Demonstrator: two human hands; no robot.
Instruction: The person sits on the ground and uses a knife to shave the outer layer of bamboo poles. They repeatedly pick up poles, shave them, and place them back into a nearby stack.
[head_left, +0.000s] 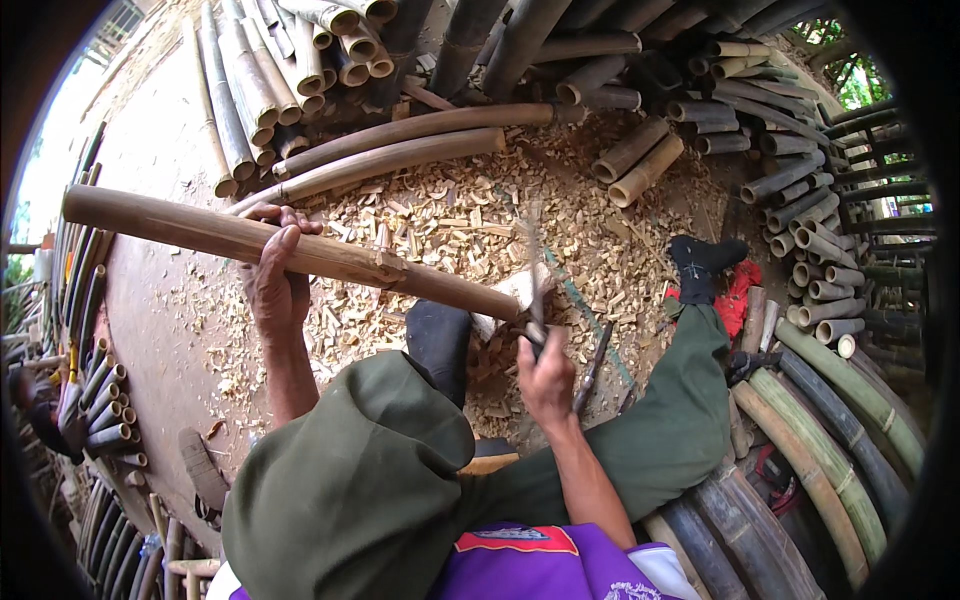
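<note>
My left hand [275,270] is wrapped around a brown bamboo pole [345,258], which slants from the far left down toward the middle. The pole's near end lies by a pale wooden block [525,287] on the ground. My right hand [547,378] grips the handle of a knife [537,265]; its blade points away from me, seen nearly edge-on and blurred by motion. Blade and pole end are close together, but I cannot tell whether they touch. Wood chips [440,215] are strewn thickly around the block.
Two long bamboo lengths [400,155] lie beyond the chips. Stacked cut bamboo tubes [815,245] line the right, with more bundles [250,80] at the far left. Beside my right wrist lies a dark slender tool [595,368]. My dark-shod feet [437,345] rest among the chips.
</note>
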